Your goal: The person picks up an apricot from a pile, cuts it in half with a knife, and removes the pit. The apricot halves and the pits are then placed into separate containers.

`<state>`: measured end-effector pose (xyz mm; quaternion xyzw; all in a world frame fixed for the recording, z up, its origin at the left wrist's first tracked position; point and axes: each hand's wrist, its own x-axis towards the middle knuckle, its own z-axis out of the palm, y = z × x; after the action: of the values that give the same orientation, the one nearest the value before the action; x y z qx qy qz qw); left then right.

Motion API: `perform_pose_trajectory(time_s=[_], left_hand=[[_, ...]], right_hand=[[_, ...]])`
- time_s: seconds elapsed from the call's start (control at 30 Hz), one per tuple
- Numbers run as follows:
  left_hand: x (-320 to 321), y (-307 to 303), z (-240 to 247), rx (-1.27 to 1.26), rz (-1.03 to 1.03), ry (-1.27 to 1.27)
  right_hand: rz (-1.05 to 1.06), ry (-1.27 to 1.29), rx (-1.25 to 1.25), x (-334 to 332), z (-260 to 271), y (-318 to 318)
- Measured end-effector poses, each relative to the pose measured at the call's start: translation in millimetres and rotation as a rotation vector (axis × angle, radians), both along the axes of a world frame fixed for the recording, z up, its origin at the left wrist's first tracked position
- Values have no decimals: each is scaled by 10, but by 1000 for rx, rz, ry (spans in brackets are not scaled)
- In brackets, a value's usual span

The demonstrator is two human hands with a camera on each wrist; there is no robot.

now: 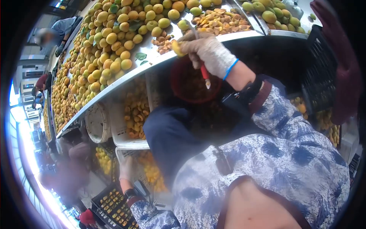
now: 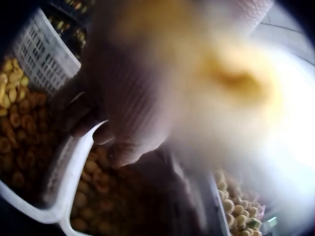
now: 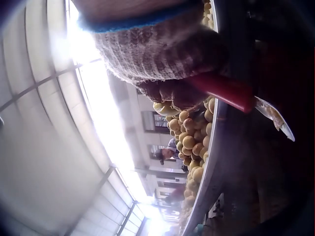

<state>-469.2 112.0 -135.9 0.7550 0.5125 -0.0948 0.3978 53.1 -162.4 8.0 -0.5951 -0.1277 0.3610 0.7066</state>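
In the head view, my gloved right hand (image 1: 211, 53) is raised at the metal table's edge. It grips a red-handled tool (image 1: 205, 72) whose metal tip points down, and holds a yellow fruit piece (image 1: 177, 48) at its fingertips. The right wrist view shows the tool's red handle (image 3: 229, 92) and stained metal end (image 3: 275, 118) below the curled fingers. My gloved left hand (image 1: 126, 168) is low, over the edge of a white crate of yellow fruit pieces (image 1: 152, 171). In the left wrist view, that hand (image 2: 125, 98) has its fingers hanging loosely; a yellow blur covers part of the view.
Whole fruit (image 1: 110, 38) is heaped on the table, with cut pieces (image 1: 223, 22) near its edge. Under it stand a red tub (image 1: 179, 82), a white bucket (image 1: 96, 124) and another white crate (image 1: 131, 145). A black tray (image 1: 114, 202) lies lower left. People are at the left.
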Motion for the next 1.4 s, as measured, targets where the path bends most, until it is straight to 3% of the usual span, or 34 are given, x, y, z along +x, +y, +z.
perform_pose_trajectory(time_s=[0.03, 0.07, 0.1, 0.13, 0.2, 0.27, 0.3, 0.33, 0.37, 0.4, 0.43, 0.47, 0.53, 0.67, 0.77, 0.87, 1.0, 1.03, 1.07, 1.13, 1.27, 1.33, 1.37, 1.4], left_hand=[[520, -108, 187, -29, 54, -178], [1006, -139, 466, -10, -26, -211], [1643, -429, 925, -62, 57, -312], [2013, -435, 1028, 40, -120, -380], [2869, -746, 1438, -103, -145, -548], [3481, -947, 1506, -135, -267, -620], [3741, -1013, 1547, 61, -474, -551], [3986, -1093, 1556, 83, -517, -575], [4168, -1214, 1611, 80, -566, -562], [4321, -1319, 1686, 74, -616, -549], [4438, -1397, 1729, 49, -640, -511], [4520, -1391, 1574, 51, -715, -759], [4577, -1490, 1647, -122, -628, -637], [4601, -1541, 1679, -236, -599, -629], [4627, -1569, 1642, -208, -581, -538], [4657, -1585, 1505, -18, -577, -724], [4622, -1564, 1461, -162, -539, -704], [4619, -1559, 1430, 31, -643, -734], [4623, -1549, 1411, 228, -740, -759], [4609, -1506, 1377, 83, -760, -753], [4533, -1429, 1072, 174, -638, -813], [4586, -1551, 1107, -3, -428, -978], [4568, -1563, 1131, 0, -390, -914], [4586, -1633, 1269, 312, -566, -911]], right_hand=[[24, -36, 17, 41, -78, 39], [23, -42, -2, -12, -21, 57], [33, -39, -25, -27, -44, 74], [40, -40, -46, -9, -75, 71], [44, -38, -97, -28, 26, 33], [-16, -62, -113, -56, 183, -29], [-26, -75, -77, -57, 185, -46], [-34, -87, -42, -33, 176, -52], [-50, -328, 113, 11, 65, 20], [-11, -368, 36, 42, -31, -30], [-71, -627, 22, 61, -16, -55], [-131, -881, 1, 83, 1, -81], [-133, -936, -32, 137, 66, -121], [-140, -1097, -51, 201, 78, -178], [-115, -1196, -87, 245, 57, -192], [-97, -1209, -249, 237, 63, -215], [73, -1312, -402, 267, 93, -253], [101, -1369, -461, 255, 86, -245], [99, -1368, -470, 252, 78, -238], [97, -1401, -386, 227, 34, -204], [42, -1341, -409, 176, -70, -61], [-26, -1234, -396, 155, -94, 8], [-96, -1178, -316, 125, -131, 48], [-85, -1172, -317, 93, -161, 90]])
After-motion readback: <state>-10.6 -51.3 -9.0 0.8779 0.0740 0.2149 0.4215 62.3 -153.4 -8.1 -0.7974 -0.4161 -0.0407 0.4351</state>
